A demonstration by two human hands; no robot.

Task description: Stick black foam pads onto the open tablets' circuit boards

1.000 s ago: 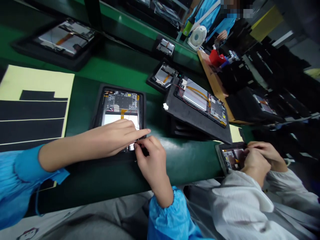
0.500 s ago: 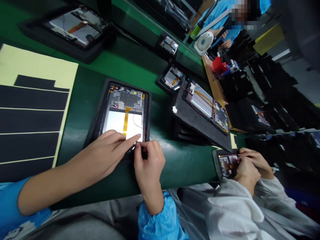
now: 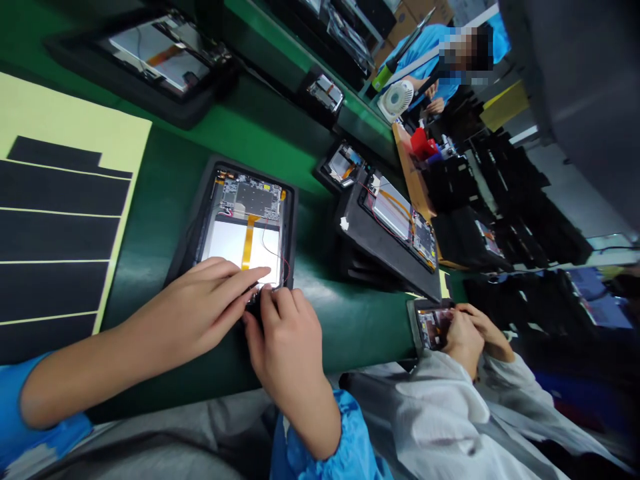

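A: Where's the open tablet (image 3: 245, 200) sitting?

B: In a black tray (image 3: 186, 260) on the green tabletop (image 3: 365, 333), at twelve o'clock from the hands. Its circuit board (image 3: 247, 200) lies at the far end, with a white panel (image 3: 235, 243) and an amber flex cable (image 3: 247, 243) nearer.

A: And the hands?

B: Left hand (image 3: 200, 310) lies open, fingers stretched out, its index fingertip (image 3: 263, 272) over the white panel's lower part. Right hand (image 3: 285, 340) curls down at the tablet's near edge, fingertips bunched. I can't tell whether they grip anything, since the fingers hide it.

A: How is that done well?

B: I'd keep the left fingers light on the panel and mind the thin red wire (image 3: 280, 263) beside the right fingers; it looks easy to snag.

A: Anyone close?

B: A co-worker's hands (image 3: 467, 337) work on another tablet (image 3: 434, 328) at four o'clock.
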